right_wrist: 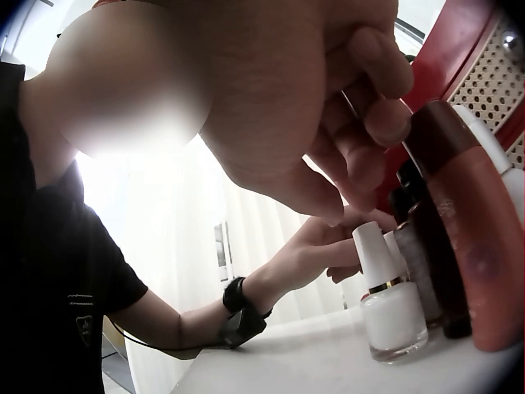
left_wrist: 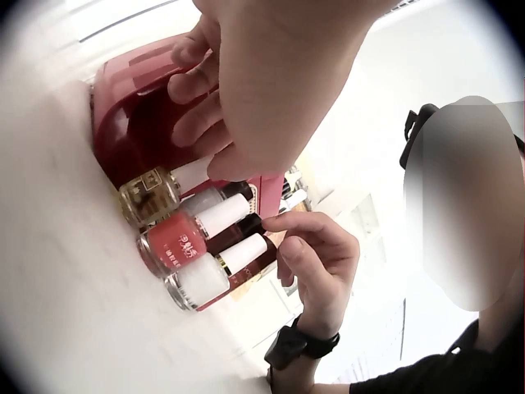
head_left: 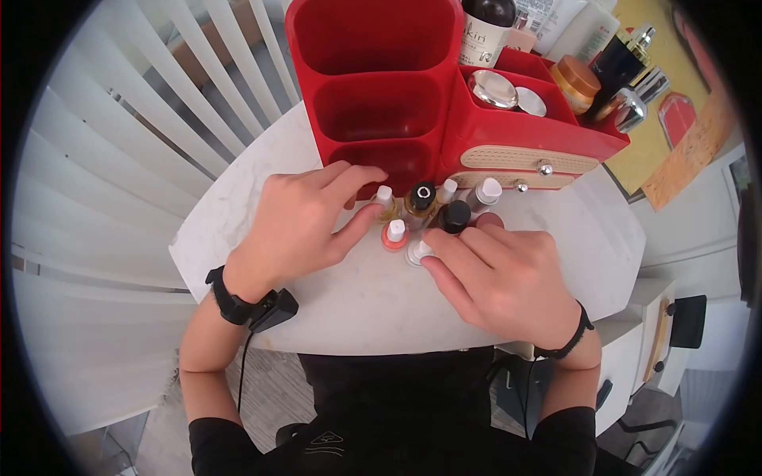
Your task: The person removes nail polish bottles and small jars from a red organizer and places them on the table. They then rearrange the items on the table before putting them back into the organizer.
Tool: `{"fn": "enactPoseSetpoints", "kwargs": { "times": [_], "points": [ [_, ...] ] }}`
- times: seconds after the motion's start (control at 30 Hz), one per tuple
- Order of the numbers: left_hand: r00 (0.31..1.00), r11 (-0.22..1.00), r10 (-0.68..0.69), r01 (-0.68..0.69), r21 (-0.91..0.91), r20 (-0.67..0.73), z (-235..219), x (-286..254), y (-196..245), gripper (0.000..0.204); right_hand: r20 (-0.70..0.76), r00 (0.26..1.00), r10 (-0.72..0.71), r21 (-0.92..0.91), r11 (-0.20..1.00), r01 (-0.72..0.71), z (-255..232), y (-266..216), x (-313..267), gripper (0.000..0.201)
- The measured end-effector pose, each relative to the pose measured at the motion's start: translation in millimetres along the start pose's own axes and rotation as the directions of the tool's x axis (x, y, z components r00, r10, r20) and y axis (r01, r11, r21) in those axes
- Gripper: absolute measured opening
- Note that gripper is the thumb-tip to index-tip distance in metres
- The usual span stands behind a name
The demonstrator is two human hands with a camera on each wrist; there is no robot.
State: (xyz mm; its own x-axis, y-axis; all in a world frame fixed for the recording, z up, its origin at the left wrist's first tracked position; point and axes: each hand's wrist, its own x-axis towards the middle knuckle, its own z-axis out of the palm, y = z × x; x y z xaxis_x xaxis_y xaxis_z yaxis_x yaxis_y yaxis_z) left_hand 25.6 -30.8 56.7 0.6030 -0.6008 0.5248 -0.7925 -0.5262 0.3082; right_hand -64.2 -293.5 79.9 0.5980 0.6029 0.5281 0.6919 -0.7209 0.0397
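Several small bottles stand bunched on the white table. Nearest my left hand (head_left: 305, 218) is a gold nail polish (left_wrist: 149, 197) with a white cap; the thumb tip is right at that cap, the other fingers loosely bent. Beside it stand a coral nail polish (left_wrist: 176, 244) and a white nail polish (right_wrist: 394, 320). My right hand (head_left: 508, 274) hovers over the right side of the group, fingers relaxed, thumb close to the white polish's cap. Under its fingers are a black-capped bottle (head_left: 455, 216) and a coral tube with a brown cap (right_wrist: 476, 230), partly hidden in the head view.
Behind the bottles rises a red organizer (head_left: 377, 75) with three open compartments. Right of it, a red drawer box (head_left: 536, 131) with woven fronts carries jars and bottles. White slatted blinds (head_left: 103, 174) hang at the left; the marble-look table (head_left: 381, 309) curves toward me.
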Motion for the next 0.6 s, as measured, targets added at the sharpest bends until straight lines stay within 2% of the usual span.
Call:
{"fn": "enactPoseSetpoints", "kwargs": {
  "times": [0.07,0.13,0.2,0.27,0.5,0.57,0.6],
  "points": [
    [0.999,1.000,-0.008,0.007,-0.029,-0.033,-3,0,2,0.028,-0.035,0.999,0.004,-0.012,1.000,-0.004,1,0,0,0.024],
    [0.999,0.987,0.011,-0.003,-0.158,0.046,-10,-4,2,0.032,-0.015,1.000,0.026,0.001,1.000,-0.026,0,-3,-3,0.024],
    [0.995,0.987,0.023,-0.008,-0.159,0.094,-8,-5,8,0.031,0.008,0.999,0.045,0.016,0.999,-0.045,0,-6,-5,0.024],
    [0.989,0.986,0.032,-0.008,-0.165,0.142,-4,-6,11,0.031,0.115,0.985,0.128,0.003,0.992,-0.130,-1,-10,-7,0.028],
    [0.981,0.981,0.057,-0.019,-0.194,0.188,1,-11,9,0.023,0.147,0.973,0.175,0.044,0.982,-0.184,13,-13,-11,0.029],
    [0.976,0.979,0.074,-0.031,-0.201,0.206,-5,-11,10,0.021,0.143,0.979,0.148,0.154,0.973,-0.170,11,-11,-10,0.027],
    [0.971,0.973,0.081,-0.028,-0.231,0.226,-9,-13,10,0.020,0.140,0.978,0.156,0.149,0.973,-0.177,11,-9,-8,0.027]
  ]
}}
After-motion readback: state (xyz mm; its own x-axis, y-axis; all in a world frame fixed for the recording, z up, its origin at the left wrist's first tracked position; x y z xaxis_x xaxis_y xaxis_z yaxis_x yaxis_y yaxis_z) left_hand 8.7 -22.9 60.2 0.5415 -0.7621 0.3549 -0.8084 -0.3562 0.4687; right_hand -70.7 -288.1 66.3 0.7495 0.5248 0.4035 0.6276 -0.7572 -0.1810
